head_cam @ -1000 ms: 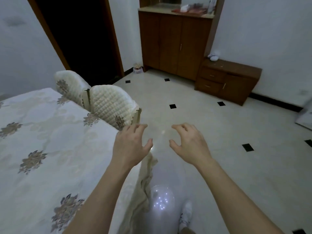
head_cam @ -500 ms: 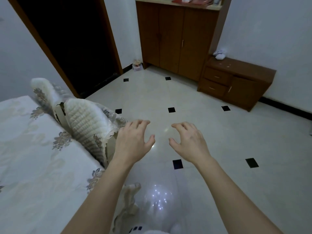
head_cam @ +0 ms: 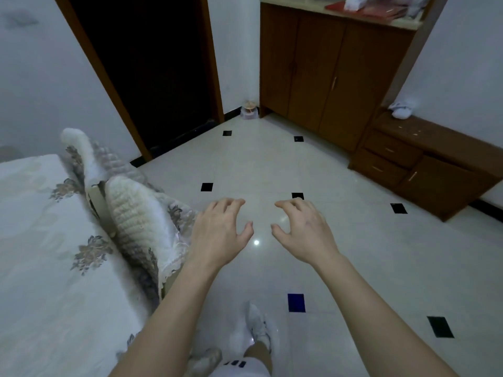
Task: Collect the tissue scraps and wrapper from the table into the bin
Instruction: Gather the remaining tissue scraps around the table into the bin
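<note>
I've got both hands out in front, palms down over the tiled floor [head_cam: 367,268]. Left hand [head_cam: 220,235] and right hand [head_cam: 302,232] sit side by side with a gap between them, fingers loosely curled, nothing in either. The table [head_cam: 40,240], under a floral cloth, runs along my left; its edge is just beside the left forearm. Two chairs with quilted covers are tucked against that edge, one near [head_cam: 136,213], one farther [head_cam: 81,151]. To the right the floor lies open as far as the tall cabinet [head_cam: 326,77] and the low drawer unit [head_cam: 435,170], which has two drawers and one door, all closed. A dark doorway [head_cam: 152,77] is ahead on the left. I count seven dark inset tiles. I can't tell where the scraps, wrapper and bin are from here.
</note>
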